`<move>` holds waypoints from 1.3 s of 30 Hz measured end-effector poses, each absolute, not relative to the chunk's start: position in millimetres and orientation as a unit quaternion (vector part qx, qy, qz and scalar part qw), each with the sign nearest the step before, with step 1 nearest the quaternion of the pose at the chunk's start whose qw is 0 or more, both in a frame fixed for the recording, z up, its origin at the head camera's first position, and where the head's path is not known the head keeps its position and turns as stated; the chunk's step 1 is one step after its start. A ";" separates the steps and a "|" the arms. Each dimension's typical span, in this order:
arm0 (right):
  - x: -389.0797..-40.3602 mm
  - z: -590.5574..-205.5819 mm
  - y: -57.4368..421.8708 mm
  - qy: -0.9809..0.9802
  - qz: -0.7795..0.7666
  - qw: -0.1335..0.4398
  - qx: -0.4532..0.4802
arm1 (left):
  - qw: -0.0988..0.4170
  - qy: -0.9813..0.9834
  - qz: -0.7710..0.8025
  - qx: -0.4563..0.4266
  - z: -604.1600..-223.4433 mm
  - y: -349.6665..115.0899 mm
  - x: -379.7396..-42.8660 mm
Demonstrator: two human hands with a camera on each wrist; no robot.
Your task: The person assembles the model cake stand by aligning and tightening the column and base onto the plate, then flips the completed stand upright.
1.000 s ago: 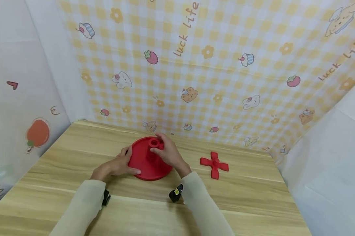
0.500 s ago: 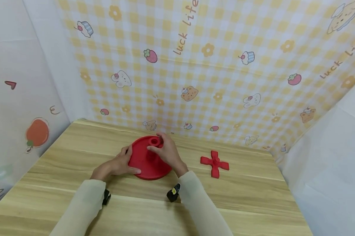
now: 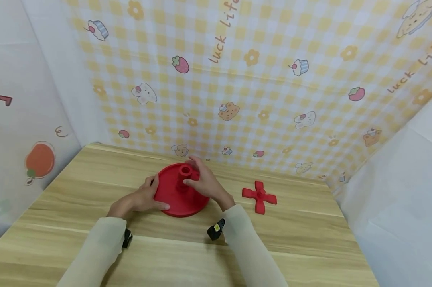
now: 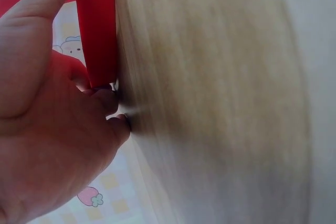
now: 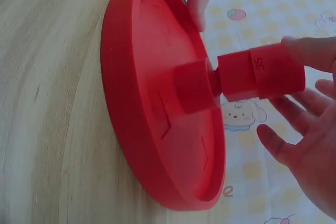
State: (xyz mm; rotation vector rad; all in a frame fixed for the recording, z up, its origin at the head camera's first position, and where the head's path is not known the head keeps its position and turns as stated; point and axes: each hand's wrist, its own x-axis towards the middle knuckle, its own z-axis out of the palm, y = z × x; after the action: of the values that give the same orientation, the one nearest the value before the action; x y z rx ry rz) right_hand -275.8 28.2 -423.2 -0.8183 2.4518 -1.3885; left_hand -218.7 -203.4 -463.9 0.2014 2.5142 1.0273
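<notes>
A red round base (image 3: 176, 199) with a raised rim and a central socket (image 5: 195, 86) sits on the wooden table. From the socket rises a red stepped cylinder (image 5: 262, 72) marked "35", hollow at its top in the head view. My left hand (image 3: 144, 196) grips the base's left rim, thumb over the top and fingertips low against the tabletop. At the cylinder's upper end, my right hand (image 3: 208, 181) holds it between thumb and fingers; some fingers stand away from it in the right wrist view. A narrow neck shows between socket and cylinder.
A red four-armed cross piece (image 3: 260, 196) with a central peg lies to the right on the wooden table (image 3: 291, 239). A checked, printed cloth (image 3: 251, 91) hangs behind, and white sheets close off both sides. Black wrist cameras (image 3: 216, 230) sit under the sleeves.
The right hand's thumb and fingers have shifted around the cylinder, and the wrist has swung out, then back right. The left hand keeps its grip on the base. The head view has shifted slightly.
</notes>
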 end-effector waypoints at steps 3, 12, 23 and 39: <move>-276.2 -421.3 26.4 0.820 -0.481 0.098 -0.293 | 0.202 0.903 0.372 0.080 -463.3 -202.0 -220.4; -279.4 -416.8 27.2 0.860 -0.433 0.034 -0.268 | 0.187 0.902 0.378 0.093 -458.1 -193.4 -228.5; -271.2 -430.9 10.0 0.897 -0.382 -0.019 -0.220 | 0.194 0.904 0.373 0.080 -464.6 -201.8 -218.2; -269.7 -437.8 19.5 0.867 -0.423 0.048 -0.258 | 0.203 0.908 0.359 0.079 -461.2 -202.1 -219.9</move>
State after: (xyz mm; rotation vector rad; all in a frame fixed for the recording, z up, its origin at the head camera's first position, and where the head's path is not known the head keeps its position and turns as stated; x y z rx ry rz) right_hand -269.7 19.5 -437.8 -0.7872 2.6448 -1.2908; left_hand -219.9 -202.1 -461.2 0.2193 2.5336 1.0009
